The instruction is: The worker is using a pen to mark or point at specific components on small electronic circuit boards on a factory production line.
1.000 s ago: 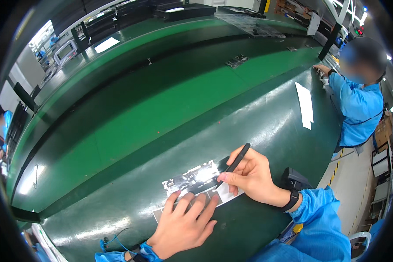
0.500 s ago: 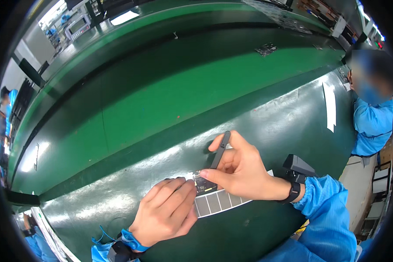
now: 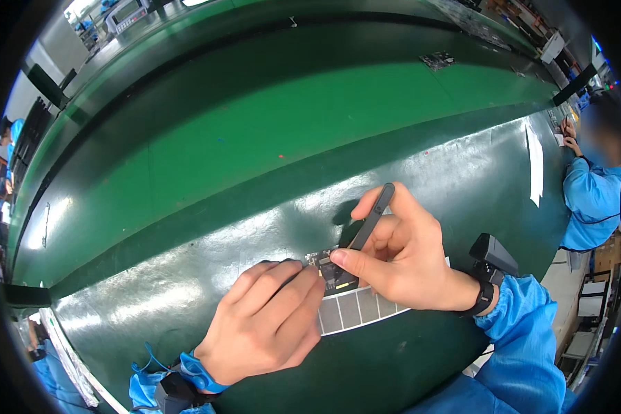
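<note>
My right hand (image 3: 401, 255) pinches black tweezers (image 3: 371, 217), their tips pointing down onto a small dark circuit board (image 3: 332, 270) on the green table (image 3: 186, 262). My left hand (image 3: 262, 321) lies palm down with its fingertips pressing the board's left edge. A white sheet of grey rectangular labels (image 3: 355, 309) sits under the board, just in front of my right wrist. A black wrist strap device (image 3: 491, 257) is on my right wrist above the blue sleeve.
A green conveyor belt (image 3: 207, 145) runs across behind the table. A white paper strip (image 3: 535, 165) lies at the right, near a person in a blue coat (image 3: 590, 193) working at the table's end. Another small board (image 3: 437, 60) lies far across the belt.
The view has closed in on my hands. My right hand has tilted the tweezers more upright over the board, and my left hand has stayed pressed beside it.
</note>
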A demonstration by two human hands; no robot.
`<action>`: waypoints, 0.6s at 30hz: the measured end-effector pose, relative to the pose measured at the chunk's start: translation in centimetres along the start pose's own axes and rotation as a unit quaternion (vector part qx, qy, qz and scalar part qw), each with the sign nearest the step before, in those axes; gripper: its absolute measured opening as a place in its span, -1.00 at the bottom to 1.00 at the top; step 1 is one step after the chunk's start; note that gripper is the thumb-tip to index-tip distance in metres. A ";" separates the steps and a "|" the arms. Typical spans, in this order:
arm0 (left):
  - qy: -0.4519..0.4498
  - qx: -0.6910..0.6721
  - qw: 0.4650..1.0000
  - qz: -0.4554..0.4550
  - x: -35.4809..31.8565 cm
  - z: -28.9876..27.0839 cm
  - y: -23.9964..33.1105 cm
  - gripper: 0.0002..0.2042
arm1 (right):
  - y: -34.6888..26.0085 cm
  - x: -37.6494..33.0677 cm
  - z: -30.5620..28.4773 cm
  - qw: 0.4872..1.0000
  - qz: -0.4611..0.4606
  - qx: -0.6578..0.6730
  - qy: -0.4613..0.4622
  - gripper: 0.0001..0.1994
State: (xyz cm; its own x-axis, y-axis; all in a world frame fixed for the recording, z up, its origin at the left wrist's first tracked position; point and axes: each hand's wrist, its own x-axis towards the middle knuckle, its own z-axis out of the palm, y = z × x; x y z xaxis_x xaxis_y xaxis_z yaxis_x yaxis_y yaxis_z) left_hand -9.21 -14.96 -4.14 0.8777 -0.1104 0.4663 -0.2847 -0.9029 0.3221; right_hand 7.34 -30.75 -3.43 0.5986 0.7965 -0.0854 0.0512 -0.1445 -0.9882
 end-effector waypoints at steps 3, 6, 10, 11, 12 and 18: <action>-0.009 0.003 1.000 -0.003 0.1 0.0 0.1 -0.60 | 0.2 0.0 0.0 1.000 -0.003 0.017 0.006 -0.59; -0.031 0.034 0.999 0.011 -0.3 0.1 -0.1 -0.55 | 0.5 0.1 0.1 0.998 -0.056 -0.010 -0.014 -0.56; -0.033 0.033 0.999 0.006 -0.4 0.1 0.2 -0.55 | -0.2 -0.3 0.3 1.000 -0.026 -0.014 -0.006 -0.62; -0.024 0.019 1.000 0.000 -0.4 0.0 0.2 -0.58 | -0.2 -0.4 0.4 0.999 -0.030 -0.020 -0.003 -0.62; -0.026 0.018 0.999 0.003 -0.6 0.0 0.2 -0.58 | -0.1 -0.5 0.6 0.999 -0.029 -0.019 0.000 -0.62; -0.071 0.170 0.981 0.059 0.2 -0.3 1.2 -0.59 | 0.7 0.1 0.5 0.995 -0.078 -0.056 0.006 -0.63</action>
State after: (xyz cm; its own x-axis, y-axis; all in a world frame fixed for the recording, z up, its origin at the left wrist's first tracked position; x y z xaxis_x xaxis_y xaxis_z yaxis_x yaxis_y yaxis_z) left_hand -9.54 -15.94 -3.39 0.8983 -0.2570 0.3564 -0.2630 -0.9642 -0.0323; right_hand 7.03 -30.44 -4.23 0.5856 0.8077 0.0691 0.2324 -0.0856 -0.9689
